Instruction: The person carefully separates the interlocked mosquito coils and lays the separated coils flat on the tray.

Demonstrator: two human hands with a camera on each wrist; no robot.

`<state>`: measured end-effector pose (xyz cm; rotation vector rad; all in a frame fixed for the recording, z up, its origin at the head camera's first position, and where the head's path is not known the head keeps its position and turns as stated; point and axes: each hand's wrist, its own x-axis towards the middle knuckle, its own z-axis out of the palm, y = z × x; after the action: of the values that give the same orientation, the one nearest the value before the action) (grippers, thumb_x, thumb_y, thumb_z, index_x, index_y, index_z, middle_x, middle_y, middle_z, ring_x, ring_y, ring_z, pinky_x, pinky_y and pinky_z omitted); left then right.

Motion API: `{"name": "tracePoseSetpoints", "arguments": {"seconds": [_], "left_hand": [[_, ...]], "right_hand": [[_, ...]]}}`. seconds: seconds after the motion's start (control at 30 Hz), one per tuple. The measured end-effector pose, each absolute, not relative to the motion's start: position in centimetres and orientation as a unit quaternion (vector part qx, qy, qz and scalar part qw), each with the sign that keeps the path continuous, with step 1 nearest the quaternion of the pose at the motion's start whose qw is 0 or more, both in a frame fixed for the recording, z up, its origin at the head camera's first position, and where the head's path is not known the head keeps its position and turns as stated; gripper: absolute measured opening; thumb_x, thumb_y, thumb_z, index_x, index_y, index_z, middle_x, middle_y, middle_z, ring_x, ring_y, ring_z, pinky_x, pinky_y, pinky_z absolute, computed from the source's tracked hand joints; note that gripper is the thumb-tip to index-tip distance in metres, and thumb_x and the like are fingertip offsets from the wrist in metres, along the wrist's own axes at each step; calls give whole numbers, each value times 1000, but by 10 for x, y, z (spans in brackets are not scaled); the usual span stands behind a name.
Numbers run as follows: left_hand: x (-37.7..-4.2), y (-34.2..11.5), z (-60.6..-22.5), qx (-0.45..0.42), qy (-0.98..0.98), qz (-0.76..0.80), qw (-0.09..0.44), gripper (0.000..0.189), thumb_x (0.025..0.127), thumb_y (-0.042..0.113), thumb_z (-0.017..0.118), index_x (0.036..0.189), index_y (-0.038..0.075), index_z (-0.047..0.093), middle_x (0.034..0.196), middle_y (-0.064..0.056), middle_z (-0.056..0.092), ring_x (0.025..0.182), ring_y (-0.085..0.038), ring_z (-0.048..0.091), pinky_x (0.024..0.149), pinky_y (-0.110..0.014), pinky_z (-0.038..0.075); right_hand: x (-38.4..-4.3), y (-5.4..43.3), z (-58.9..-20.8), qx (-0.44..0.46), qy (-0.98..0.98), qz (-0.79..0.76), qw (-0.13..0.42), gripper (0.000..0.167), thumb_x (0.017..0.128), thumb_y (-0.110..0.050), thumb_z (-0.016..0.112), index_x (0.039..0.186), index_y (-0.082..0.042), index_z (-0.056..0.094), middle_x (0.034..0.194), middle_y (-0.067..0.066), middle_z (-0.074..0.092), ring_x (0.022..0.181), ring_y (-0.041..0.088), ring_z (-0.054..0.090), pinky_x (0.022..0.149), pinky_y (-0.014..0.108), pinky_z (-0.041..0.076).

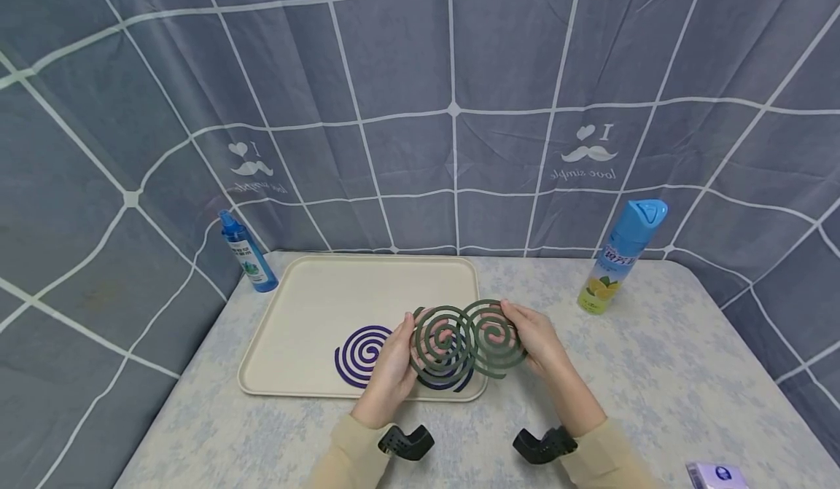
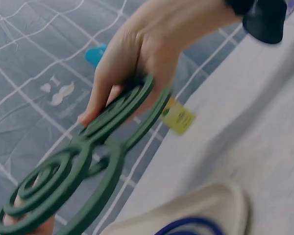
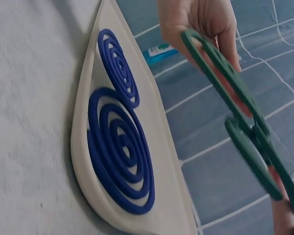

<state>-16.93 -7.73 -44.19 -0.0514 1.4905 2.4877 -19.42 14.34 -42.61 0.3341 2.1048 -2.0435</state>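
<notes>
Two green mosquito coils are held up over the tray's right front corner, partly overlapping. My left hand (image 1: 392,365) grips the left green coil (image 1: 442,344) between thumb and fingers, the fingers showing behind its rings. At the other side, my right hand (image 1: 537,336) pinches the right green coil (image 1: 494,338) by its outer edge. Whether the two coils are hooked together I cannot tell. Below them on the cream tray (image 1: 315,299) lie two dark blue coils: the left blue coil (image 3: 118,62) is in plain sight, while the right blue coil (image 3: 125,147) is partly hidden in the head view.
A blue bottle (image 1: 252,257) stands left of the tray at the back. Toward the back right is a spray can (image 1: 617,259) with a blue cap and lemon print. A purple packet (image 1: 717,476) lies at the front right. A grey checked curtain (image 1: 407,154) hangs behind the table.
</notes>
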Motion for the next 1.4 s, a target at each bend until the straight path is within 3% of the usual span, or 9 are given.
{"name": "tracePoseSetpoints", "arguments": {"seconds": [0.2,0.4,0.53,0.63,0.7,0.77,0.9,1.07,1.4], "left_hand": [[-163,-61,-447,-49,491,867,74,55,110,36,20,147,-1,38,119,0,68,104,-5,67,89,-22,56],[-157,-48,-450,-70,482,872,41,56,109,39,19,147,2,37,121,0,66,114,-13,63,92,-24,53],[-154,-45,-451,-90,466,880,22,54,109,39,21,145,2,38,118,1,66,113,-13,63,92,-24,54],[-154,-47,-451,-92,476,874,20,55,109,40,22,145,3,39,120,2,65,110,-9,64,93,-24,53],[-155,-51,-451,-91,498,862,25,56,108,42,25,145,3,40,122,1,65,108,-5,63,93,-22,52],[-157,-57,-450,-80,526,846,32,57,108,43,27,145,3,42,125,-3,64,106,-5,64,91,-21,53],[-162,-68,-447,-47,560,825,56,58,108,43,30,144,1,46,128,-9,65,105,-8,66,86,-22,56],[-167,-74,-445,-33,567,820,75,56,108,41,30,144,2,47,127,-6,66,101,-6,68,84,-22,57],[-166,-68,-444,-52,503,861,56,56,109,38,26,146,-2,40,116,-4,72,96,-8,71,80,-24,59]], "right_hand": [[-190,136,-433,139,661,-735,54,54,106,-36,43,141,5,46,129,12,58,87,-3,64,76,15,55],[-187,124,-442,189,612,-768,0,49,106,-35,41,136,3,52,111,3,62,80,0,64,66,13,54],[-185,118,-446,191,585,-788,-16,52,107,-36,36,144,0,43,145,11,46,120,11,56,82,11,52],[-183,120,-447,177,558,-810,-4,52,108,-34,34,146,0,37,152,11,37,135,16,45,95,12,48],[-183,124,-446,165,546,-821,17,47,108,-32,35,143,-1,37,144,10,42,130,13,50,98,13,47],[-184,131,-446,151,548,-821,43,42,108,-31,39,136,-1,42,130,5,50,114,8,59,94,15,51],[-186,141,-444,115,646,-748,100,50,103,-37,51,134,3,50,112,1,64,88,3,66,81,18,56],[-185,145,-443,75,714,-683,134,57,101,-37,55,139,6,50,117,11,69,86,6,69,80,21,56],[-182,137,-440,121,691,-709,73,54,101,-37,55,139,2,52,113,5,69,85,1,66,77,18,56]]}}
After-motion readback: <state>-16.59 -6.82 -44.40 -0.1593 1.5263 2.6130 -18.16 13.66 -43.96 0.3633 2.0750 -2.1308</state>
